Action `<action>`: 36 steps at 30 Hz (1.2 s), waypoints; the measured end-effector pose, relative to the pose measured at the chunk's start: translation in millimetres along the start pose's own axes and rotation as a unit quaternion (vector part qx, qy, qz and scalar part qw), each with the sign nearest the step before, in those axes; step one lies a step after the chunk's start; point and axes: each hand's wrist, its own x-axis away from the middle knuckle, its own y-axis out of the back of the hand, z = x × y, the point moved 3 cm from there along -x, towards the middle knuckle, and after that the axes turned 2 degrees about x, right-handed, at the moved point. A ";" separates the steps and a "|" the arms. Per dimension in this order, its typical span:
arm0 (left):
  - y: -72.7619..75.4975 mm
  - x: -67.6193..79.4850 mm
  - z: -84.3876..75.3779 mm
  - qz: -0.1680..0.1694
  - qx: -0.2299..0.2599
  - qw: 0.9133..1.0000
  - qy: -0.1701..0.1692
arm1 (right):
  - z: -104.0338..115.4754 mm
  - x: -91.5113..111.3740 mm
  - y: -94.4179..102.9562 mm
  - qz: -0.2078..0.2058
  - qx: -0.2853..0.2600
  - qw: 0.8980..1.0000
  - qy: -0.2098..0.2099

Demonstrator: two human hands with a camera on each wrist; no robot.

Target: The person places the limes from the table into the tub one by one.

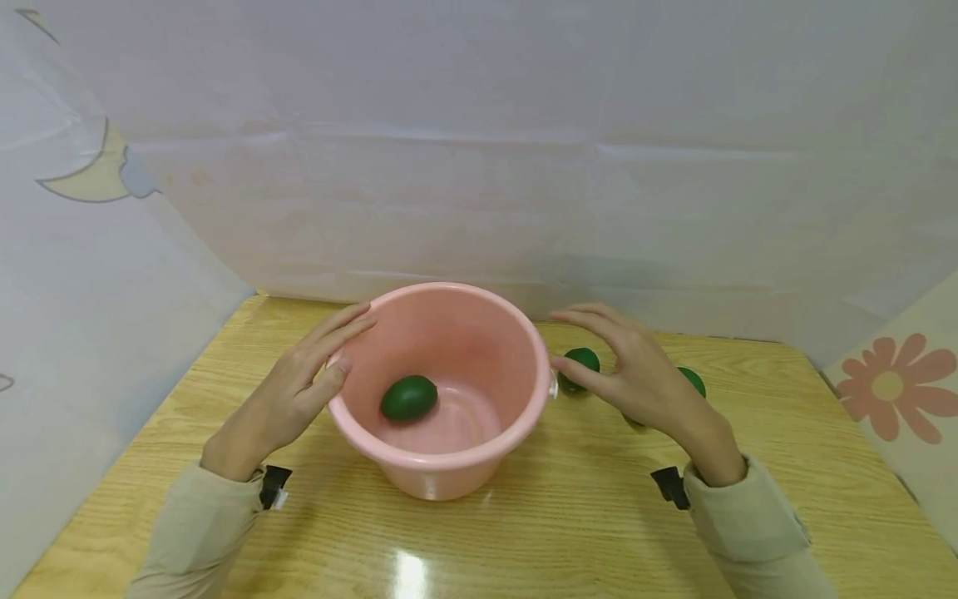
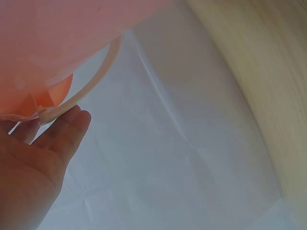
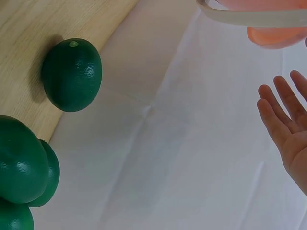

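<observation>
A pink bucket (image 1: 441, 459) stands on the wooden table, and one dark green lime-like fruit (image 1: 409, 398) lies inside it, left of the middle. My left hand (image 1: 280, 395) is at the bucket's left rim, fingers extended; in the left wrist view its fingertips touch the pale handle (image 2: 98, 76) hanging along the side. My right hand (image 1: 644, 366) hovers to the right of the bucket with spread, slightly bent fingers and nothing in them. Behind and beneath it are more green fruits (image 1: 584, 359), partly hidden by the hand in the head view.
In the right wrist view one green fruit (image 3: 72, 74) sits apart from a cluster of several others (image 3: 19, 160). A pale cloth backdrop (image 1: 479, 166) rises behind the table (image 1: 539, 532), with more cloth on both sides.
</observation>
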 end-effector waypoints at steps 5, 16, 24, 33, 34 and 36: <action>-0.3 -0.3 -0.6 -0.003 0.002 1.000 -0.005 | -2.7 1.9 -1.1 -0.005 0.012 1.000 -0.005; -0.5 -0.7 -1.8 -0.008 0.011 1.000 -0.010 | -10.7 6.5 -6.9 -0.013 0.020 1.000 -0.006; -0.7 -0.8 -1.7 -0.009 0.009 1.000 -0.011 | -17.4 12.2 -12.6 -0.005 0.024 0.999 -0.021; -0.7 -0.6 -0.8 -0.006 0.006 1.000 -0.004 | -24.4 15.5 -15.7 0.014 0.031 0.998 -0.059; -0.8 -0.5 -0.5 -0.006 0.006 1.000 -0.003 | -25.0 15.8 -16.2 0.015 0.032 0.997 -0.061; -0.9 -0.5 -0.3 -0.007 0.007 1.000 -0.003 | -26.6 16.6 -17.2 0.020 0.032 0.997 -0.069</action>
